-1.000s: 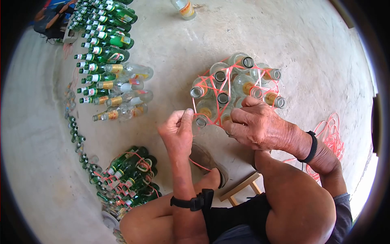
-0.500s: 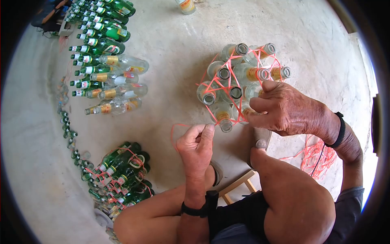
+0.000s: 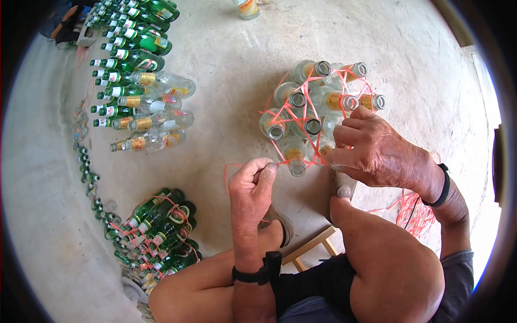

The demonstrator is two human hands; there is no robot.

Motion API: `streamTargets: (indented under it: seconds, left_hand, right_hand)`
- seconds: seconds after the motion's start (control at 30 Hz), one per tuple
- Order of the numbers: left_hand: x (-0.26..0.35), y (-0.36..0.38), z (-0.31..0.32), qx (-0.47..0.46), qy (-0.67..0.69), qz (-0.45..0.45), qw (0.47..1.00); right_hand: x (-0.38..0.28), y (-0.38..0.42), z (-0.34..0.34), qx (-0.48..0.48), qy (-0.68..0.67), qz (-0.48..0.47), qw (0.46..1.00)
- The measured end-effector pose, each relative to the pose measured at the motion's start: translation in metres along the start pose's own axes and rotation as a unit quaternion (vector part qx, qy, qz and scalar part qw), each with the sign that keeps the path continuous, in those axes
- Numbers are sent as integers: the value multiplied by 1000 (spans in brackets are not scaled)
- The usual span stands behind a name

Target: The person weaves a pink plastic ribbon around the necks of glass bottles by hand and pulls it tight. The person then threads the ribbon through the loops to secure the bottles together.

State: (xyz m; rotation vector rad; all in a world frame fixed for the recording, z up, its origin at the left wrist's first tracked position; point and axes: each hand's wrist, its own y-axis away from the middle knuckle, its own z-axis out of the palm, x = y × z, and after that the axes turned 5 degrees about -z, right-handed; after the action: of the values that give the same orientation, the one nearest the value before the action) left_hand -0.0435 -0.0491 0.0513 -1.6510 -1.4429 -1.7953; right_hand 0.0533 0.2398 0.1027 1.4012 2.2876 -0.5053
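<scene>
A cluster of clear glass bottles stands upright on the floor, with pink plastic string crisscrossing around the necks. My left hand pinches the string between thumb and forefinger at the near left of the cluster, and a loose end trails to the left of it. My right hand is curled against the near right side, closed on the string by the nearest bottles. Its fingertips are partly hidden, and it covers some of the bottles behind it.
Rows of green bottles and more clear bottles fill the left side. A tied bundle of green bottles is at lower left. Loose pink string lies heaped at right. One bottle stands at the top. A wooden stool is below me.
My left hand has shifted slightly left and its thumb and finger still pinch the string. My right hand has moved slightly down, fingers still curled. The bottle cluster looks the same.
</scene>
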Motion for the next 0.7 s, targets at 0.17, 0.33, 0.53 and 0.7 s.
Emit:
streamTargets:
  seconds: [0.17,0.33,0.53,0.7]
  left_hand:
    - [0,-4,3,12,36,-11,999]
    - [-4,-5,10,41,36,-6,999]
    - [-10,-13,14,43,-11,37,998]
    - [-11,-23,15,30,0,23,999]
  right_hand:
    - [2,-1,-1,5,-22,5,1000]
    - [0,-1,-3,1,-17,21,1000]
    - [-3,-2,-7,3,-27,20,999]
    - [-11,-11,-6,29,5,10,1000]
